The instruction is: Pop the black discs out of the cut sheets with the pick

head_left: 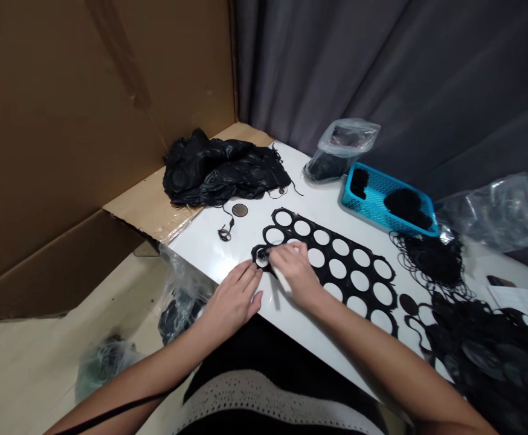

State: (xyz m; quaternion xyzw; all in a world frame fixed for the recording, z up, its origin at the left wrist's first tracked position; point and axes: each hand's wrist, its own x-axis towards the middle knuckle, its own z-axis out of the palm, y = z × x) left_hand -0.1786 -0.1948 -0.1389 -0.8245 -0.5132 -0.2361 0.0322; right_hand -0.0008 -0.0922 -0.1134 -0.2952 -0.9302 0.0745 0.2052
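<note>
Centrally in the frame, the left hand (pixel 233 300) lay flat, open-palmed, pinning the near end of the black punched sheet (pixel 336 266) to the white table (pixel 209 248), so the right hand (pixel 293 270) could pinch its perforated edge.

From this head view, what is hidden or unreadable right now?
- Head view: the right hand covers the near corner of the black punched sheet; what its fingers pinch is unclear.
- The left hand hides the sheet edge under its fingertips.
- The clear bag holds dark contents, too blurred to identify.
- The black pile on the right is cut off by the frame edge.
</note>
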